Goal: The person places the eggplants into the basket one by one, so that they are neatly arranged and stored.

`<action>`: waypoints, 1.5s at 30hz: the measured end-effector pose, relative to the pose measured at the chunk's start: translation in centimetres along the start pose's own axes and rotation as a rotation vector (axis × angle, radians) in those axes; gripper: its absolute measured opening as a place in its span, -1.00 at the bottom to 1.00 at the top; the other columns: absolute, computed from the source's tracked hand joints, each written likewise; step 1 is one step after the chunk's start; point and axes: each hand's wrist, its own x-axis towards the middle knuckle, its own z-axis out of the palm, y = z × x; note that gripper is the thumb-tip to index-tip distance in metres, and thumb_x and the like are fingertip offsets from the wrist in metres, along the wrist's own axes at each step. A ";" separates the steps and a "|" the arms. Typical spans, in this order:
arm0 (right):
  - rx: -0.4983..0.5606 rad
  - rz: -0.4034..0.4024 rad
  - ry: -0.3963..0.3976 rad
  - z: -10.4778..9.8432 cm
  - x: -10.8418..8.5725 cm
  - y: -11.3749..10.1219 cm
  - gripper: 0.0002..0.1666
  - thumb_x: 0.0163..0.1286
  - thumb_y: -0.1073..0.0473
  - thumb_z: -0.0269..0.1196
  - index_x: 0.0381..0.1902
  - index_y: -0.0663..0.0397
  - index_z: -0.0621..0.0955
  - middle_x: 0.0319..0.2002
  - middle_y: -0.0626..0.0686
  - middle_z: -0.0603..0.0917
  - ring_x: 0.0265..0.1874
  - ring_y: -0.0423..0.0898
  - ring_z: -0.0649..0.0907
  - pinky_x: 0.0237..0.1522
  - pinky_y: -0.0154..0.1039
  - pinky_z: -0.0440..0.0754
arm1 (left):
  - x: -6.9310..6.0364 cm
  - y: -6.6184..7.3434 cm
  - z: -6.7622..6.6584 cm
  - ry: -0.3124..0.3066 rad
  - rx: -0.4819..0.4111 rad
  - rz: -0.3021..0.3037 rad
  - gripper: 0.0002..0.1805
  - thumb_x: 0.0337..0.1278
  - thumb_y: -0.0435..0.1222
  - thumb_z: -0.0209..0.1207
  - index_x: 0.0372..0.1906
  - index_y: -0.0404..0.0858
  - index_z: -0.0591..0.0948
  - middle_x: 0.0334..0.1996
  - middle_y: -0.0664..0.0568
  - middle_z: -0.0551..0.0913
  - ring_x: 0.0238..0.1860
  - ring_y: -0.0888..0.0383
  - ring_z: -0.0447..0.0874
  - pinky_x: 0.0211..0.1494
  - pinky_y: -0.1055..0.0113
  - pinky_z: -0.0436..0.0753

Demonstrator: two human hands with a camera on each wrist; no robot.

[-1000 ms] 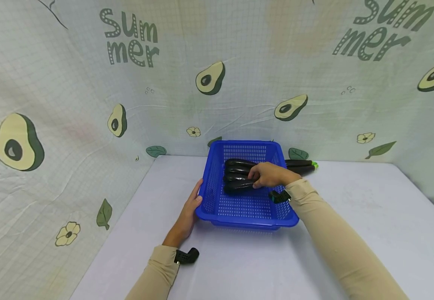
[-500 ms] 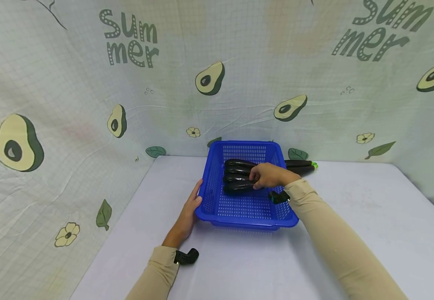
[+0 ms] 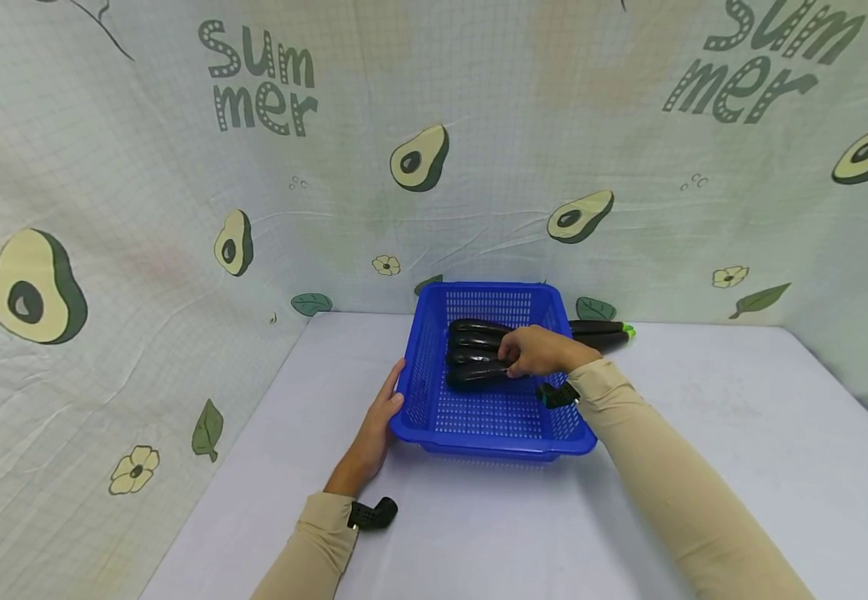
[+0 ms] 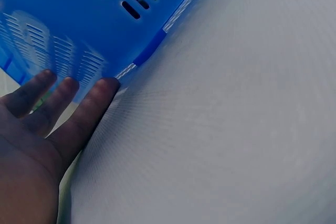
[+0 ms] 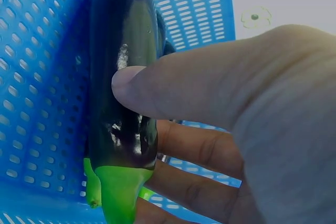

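Several glossy black eggplants lie side by side in a blue perforated plastic basket. My right hand reaches in and grips the nearest eggplant. In the right wrist view, the thumb presses on that eggplant's dark body and the fingers curl along its other side, above a bright green stem. My left hand rests against the basket's left side. The left wrist view has its straight fingers touching the basket wall; the thumb is out of that view.
Two more eggplants with green ends lie on the white table, beyond the basket's right side. A cloth printed with avocados hangs behind the table and along its sides. Black wrist cameras are strapped to both wrists.
Over the last second, the right fingers have shifted very slightly on the eggplant. The basket and left hand have stayed in place.
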 end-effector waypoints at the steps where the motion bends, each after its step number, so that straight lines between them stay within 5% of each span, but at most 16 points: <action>1: -0.003 -0.002 0.002 0.0 0.0 0.0 -0.67 0.23 0.27 0.42 -0.04 0.19 0.68 -0.21 0.05 0.72 -0.20 -0.04 0.66 -0.10 -0.05 0.64 | 0.0 0.0 0.0 -0.001 0.000 0.000 -0.33 0.48 0.02 -0.20 0.60 0.25 -0.01 0.60 0.16 -0.12 0.57 -0.01 -0.18 0.49 -0.25 -0.15; 26: 0.004 -0.011 0.010 0.1 -0.1 0.2 -0.68 0.24 0.31 0.38 -0.03 0.22 0.67 -0.25 0.00 0.73 -0.21 -0.08 0.68 -0.09 -0.09 0.64 | 0.1 0.0 0.0 -0.009 -0.015 0.007 -0.33 0.48 0.02 -0.18 0.60 0.24 0.00 0.60 0.16 -0.10 0.56 0.01 -0.16 0.50 -0.21 -0.15; 36: 0.088 -0.045 0.169 -1.3 -0.8 0.7 -0.71 0.38 0.22 0.31 0.02 0.22 0.68 -0.17 0.05 0.74 -0.16 -0.03 0.70 -0.03 0.01 0.64 | 0.2 -0.1 -0.1 -0.015 -0.009 0.006 -0.33 0.48 0.02 -0.19 0.60 0.26 -0.01 0.60 0.19 -0.12 0.57 -0.01 -0.16 0.49 -0.24 -0.12; 45: 0.164 0.001 0.312 -3.1 -2.6 2.7 -0.68 0.42 0.20 0.28 0.07 0.23 0.67 -0.07 0.12 0.72 -0.04 0.07 0.67 0.05 0.09 0.58 | -0.1 0.0 -0.1 -0.013 -0.026 -0.005 -0.34 0.48 0.01 -0.19 0.60 0.25 -0.01 0.60 0.16 -0.12 0.56 -0.04 -0.14 0.48 -0.26 -0.12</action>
